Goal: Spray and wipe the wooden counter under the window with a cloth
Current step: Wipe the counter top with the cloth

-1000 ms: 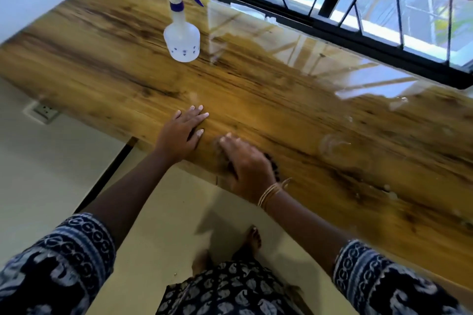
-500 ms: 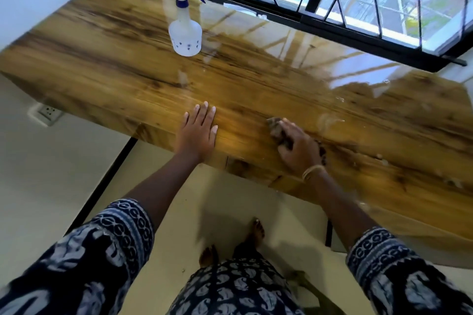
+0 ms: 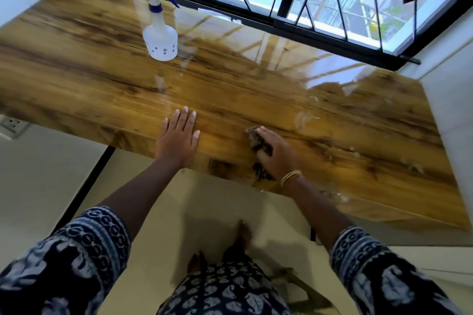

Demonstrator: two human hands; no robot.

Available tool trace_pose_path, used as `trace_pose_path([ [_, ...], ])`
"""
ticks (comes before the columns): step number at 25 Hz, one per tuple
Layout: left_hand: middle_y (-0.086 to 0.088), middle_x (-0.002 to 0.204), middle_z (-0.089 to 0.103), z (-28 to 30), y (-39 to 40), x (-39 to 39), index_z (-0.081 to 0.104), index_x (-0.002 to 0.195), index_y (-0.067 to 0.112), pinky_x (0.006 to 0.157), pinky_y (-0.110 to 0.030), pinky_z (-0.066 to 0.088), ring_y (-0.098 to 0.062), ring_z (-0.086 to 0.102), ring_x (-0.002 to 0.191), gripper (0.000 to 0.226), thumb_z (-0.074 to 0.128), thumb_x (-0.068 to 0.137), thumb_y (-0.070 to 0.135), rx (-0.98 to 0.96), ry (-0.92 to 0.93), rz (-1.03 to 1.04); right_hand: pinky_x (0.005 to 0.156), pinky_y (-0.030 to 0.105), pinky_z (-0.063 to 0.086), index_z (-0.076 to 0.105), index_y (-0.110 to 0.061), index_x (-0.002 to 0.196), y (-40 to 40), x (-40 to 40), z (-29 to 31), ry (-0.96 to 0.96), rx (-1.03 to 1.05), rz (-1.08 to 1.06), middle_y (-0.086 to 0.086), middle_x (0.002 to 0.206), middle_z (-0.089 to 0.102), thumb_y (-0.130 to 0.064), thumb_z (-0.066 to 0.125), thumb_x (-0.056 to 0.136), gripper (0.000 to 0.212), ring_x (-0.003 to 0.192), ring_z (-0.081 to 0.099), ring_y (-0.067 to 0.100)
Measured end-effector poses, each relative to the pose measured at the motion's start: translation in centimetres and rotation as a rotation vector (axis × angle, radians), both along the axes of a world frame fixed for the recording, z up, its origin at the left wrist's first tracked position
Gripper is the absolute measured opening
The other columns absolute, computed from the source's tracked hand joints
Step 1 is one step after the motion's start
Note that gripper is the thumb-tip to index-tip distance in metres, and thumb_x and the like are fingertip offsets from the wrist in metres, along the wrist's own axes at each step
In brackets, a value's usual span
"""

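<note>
One wooden worktop (image 3: 102, 64) spans the view beneath the barred window (image 3: 320, 7), its glossy surface carrying droplets and wet streaks (image 3: 304, 117) toward the right end and near the front edge. The spray bottle (image 3: 160, 38) stands upright toward the back left, well apart from both hands. The left hand (image 3: 179, 138) lies flat on the worktop near the front edge, fingers straight and slightly spread, holding nothing; it appears to serve as a brace. The right hand (image 3: 277, 153) presses down on a dark cloth (image 3: 257, 139), fingers curled over the bunched fabric, part of which shows ahead of the fingers and part behind the palm at the worktop's front edge. Judgement: the wiping step is in hand, with the wet area to the right not yet taken up. To do it well, the cloth should be kept flat under firm, even pressure and carried in overlapping passes along the grain toward the right end and back toward the window. The bottle will need shifting before the left rear portion is wiped.
</note>
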State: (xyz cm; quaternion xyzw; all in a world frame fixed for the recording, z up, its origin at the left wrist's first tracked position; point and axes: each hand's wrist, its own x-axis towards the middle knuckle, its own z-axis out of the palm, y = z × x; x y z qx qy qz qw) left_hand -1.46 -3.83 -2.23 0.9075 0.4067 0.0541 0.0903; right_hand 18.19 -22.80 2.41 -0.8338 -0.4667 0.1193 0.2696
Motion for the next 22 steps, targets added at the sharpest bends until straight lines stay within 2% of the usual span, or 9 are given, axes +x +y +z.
trace_pose_path([
  [2, -0.007, 0.161, 0.01, 0.1, -0.2, 0.0, 0.013, 0.153, 0.015, 0.12, -0.042, 0.007, -0.023, 0.005, 0.149, 0.058, 0.021, 0.102, 0.039, 0.008, 0.002, 0.003, 0.105, 0.038, 0.046, 0.055, -0.021, 0.136, -0.2, -3.6, -1.1, -0.085, 0.015, 0.256, 0.0, 0.142, 0.053, -0.005, 0.069, 0.074, 0.065, 0.131, 0.049, 0.019],
  [4, -0.01, 0.16, 0.019, 0.3, -0.5, 0.3, 0.022, 0.151, 0.011, 0.12, -0.042, 0.009, -0.023, 0.011, 0.148, 0.056, 0.024, 0.101, 0.037, 0.038, -0.031, -0.012, 0.099, 0.03, 0.049, 0.063, -0.024, 0.127, -0.7, -5.2, -0.9, -0.06, -0.011, 0.505, -0.004, 0.135, 0.059, -0.004, 0.07, 0.071, 0.06, 0.125, 0.055, 0.014],
  [5, -0.011, 0.157, 0.025, 0.6, -0.8, 0.6, 0.029, 0.148, 0.009, 0.119, -0.042, 0.011, -0.024, 0.017, 0.147, 0.055, 0.025, 0.101, 0.035, 0.071, -0.067, -0.031, 0.097, 0.024, 0.049, 0.066, -0.024, 0.123, -0.6, -4.7, 0.3, -0.016, -0.012, 0.526, -0.005, 0.131, 0.062, -0.005, 0.067, 0.071, 0.056, 0.121, 0.057, 0.01],
  [7, -0.014, 0.151, 0.037, 1.2, -1.5, 1.7, 0.042, 0.141, 0.006, 0.118, -0.044, 0.016, -0.026, 0.028, 0.144, 0.054, 0.026, 0.098, 0.034, 0.127, -0.166, -0.079, 0.099, 0.02, 0.046, 0.068, -0.024, 0.121, -0.2, -1.6, 2.9, 0.069, 0.024, 0.372, -0.007, 0.128, 0.064, -0.009, 0.063, 0.071, 0.053, 0.118, 0.058, 0.004],
  [8, -0.015, 0.148, 0.041, 1.5, -1.8, 2.4, 0.046, 0.137, 0.006, 0.117, -0.044, 0.018, -0.027, 0.031, 0.142, 0.053, 0.026, 0.097, 0.034, 0.134, -0.211, -0.103, 0.102, 0.024, 0.046, 0.068, -0.024, 0.122, 0.0, 0.5, 3.9, 0.078, 0.037, 0.27, -0.007, 0.128, 0.064, -0.012, 0.064, 0.071, 0.052, 0.118, 0.058, 0.005],
  [11, -0.014, 0.145, 0.046, 1.8, -2.5, 5.1, 0.051, 0.132, 0.007, 0.117, -0.042, 0.018, -0.026, 0.034, 0.141, 0.05, 0.028, 0.097, 0.033, 0.101, -0.264, -0.161, 0.105, 0.037, 0.044, 0.053, -0.022, 0.138, -0.3, 5.2, 4.2, -0.087, -0.139, 0.137, 0.002, 0.137, 0.057, -0.027, 0.064, 0.084, 0.055, 0.125, 0.054, 0.018],
  [14, -0.011, 0.147, 0.045, 2.0, -3.1, 8.8, 0.051, 0.133, 0.008, 0.118, -0.04, 0.016, -0.023, 0.033, 0.142, 0.052, 0.026, 0.096, 0.034, 0.031, -0.266, -0.212, 0.108, 0.043, 0.041, 0.031, -0.019, 0.151, -1.9, 4.1, 0.7, -0.215, -0.222, 0.218, 0.009, 0.155, 0.034, -0.044, 0.045, 0.093, 0.064, 0.138, 0.04, 0.027],
  [16, -0.009, 0.149, 0.042, 2.0, -3.2, 11.4, 0.049, 0.135, 0.01, 0.119, -0.039, 0.015, -0.021, 0.029, 0.143, 0.048, 0.031, 0.097, 0.031, -0.005, -0.236, -0.245, 0.11, 0.042, 0.039, 0.026, -0.021, 0.152, -3.2, 3.2, -1.4, -0.358, -0.192, 0.305, 0.008, 0.158, 0.028, -0.042, 0.034, 0.096, 0.061, 0.142, 0.034, 0.027],
  [22, -0.009, 0.152, 0.037, 1.3, -0.9, 20.3, 0.046, 0.138, 0.009, 0.119, -0.04, 0.014, -0.022, 0.026, 0.145, 0.043, 0.038, 0.098, 0.025, -0.081, -0.233, -0.276, 0.115, 0.041, 0.029, 0.03, -0.032, 0.149, -0.7, 11.2, -1.7, -0.421, -0.158, 0.426, -0.002, 0.156, 0.031, -0.037, 0.04, 0.098, 0.053, 0.142, 0.033, 0.018],
])
